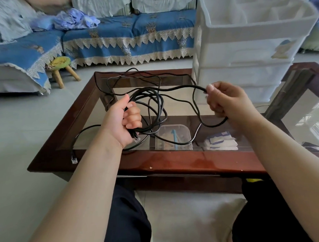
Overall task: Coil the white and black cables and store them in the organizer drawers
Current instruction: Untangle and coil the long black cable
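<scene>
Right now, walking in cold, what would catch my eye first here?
First, the long thin black cable, partly coiled in the left hand and pinched further along by the right hand, with loose loops trailing over the glass-topped wooden coffee table. Next, the tall translucent white plastic drawer organizer standing at the table's far right.

organizer drawers (pixel 243 51) block the table's (pixel 174 162) far right; left side open.
</scene>
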A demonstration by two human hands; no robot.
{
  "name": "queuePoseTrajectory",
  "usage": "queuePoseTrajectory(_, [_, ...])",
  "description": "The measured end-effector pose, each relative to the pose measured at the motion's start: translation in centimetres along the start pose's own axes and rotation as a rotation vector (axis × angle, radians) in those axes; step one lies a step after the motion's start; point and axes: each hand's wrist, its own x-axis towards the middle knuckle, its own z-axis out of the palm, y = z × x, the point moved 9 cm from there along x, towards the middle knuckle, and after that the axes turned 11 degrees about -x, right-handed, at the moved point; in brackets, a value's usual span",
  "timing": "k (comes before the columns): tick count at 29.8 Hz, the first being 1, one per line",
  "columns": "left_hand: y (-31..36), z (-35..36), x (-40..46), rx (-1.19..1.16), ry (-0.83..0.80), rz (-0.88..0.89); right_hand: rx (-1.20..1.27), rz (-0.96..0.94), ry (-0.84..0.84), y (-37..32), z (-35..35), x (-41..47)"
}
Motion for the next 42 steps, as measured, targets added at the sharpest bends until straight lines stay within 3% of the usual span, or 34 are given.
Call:
queuePoseTrajectory(4, [-0.6, 0.0, 0.1, 0.074, 0.023, -0.020, -0.564, -0.097, 0.223, -1.8, -1.3, -0.7])
queuePoseTrajectory(8, [-1.3, -0.2, -0.1, 0.175, 0.051, -0.020, -1.120, -0.065, 0.075, -0.6, 1.5, -0.7])
queuePoseTrajectory(13, [-1.6, -0.1, -0.1, 0.192, 0.133, 0.054, -1.362, -0.276, -0.143, -0.2, 7.8, -3.1])
queuePoseTrajectory(19, [-0.2, -1.4, 0.4, 0.083, 0.222, 0.125, -1.279, -0.345, -0.294, -0.3, 10.5, -5.4])
queuePoseTrajectory(24, [0.1, -1.0, 0.4, 0.089, 0.167, 0.166, -1.002, -0.162, -0.358, 0.6, 9.5, -5.5])
queuePoseTrajectory(30, [-0.4, -0.5, 0.6, 0.082, 0.102, 0.102, -1.008, 0.007, -0.021, 0.9, 4.0, -3.1])
queuePoseTrajectory(34, [-1.1, -0.1, 0.8, 0.094, 0.111, 0.089, -1.009, 0.058, 0.044, 0.9, 2.2, -2.1])
queuePoseTrajectory(39, [-0.3, -0.6, 0.2, -0.026, 0.223, 0.215, -1.214, -0.031, -0.169, 0.9, 6.1, -4.2])
queuePoseTrajectory(42, [0.7, -1.2, 0.1, -0.162, 0.276, 0.287, -1.042, -0.155, -0.305, 0.5, 9.1, -6.0])
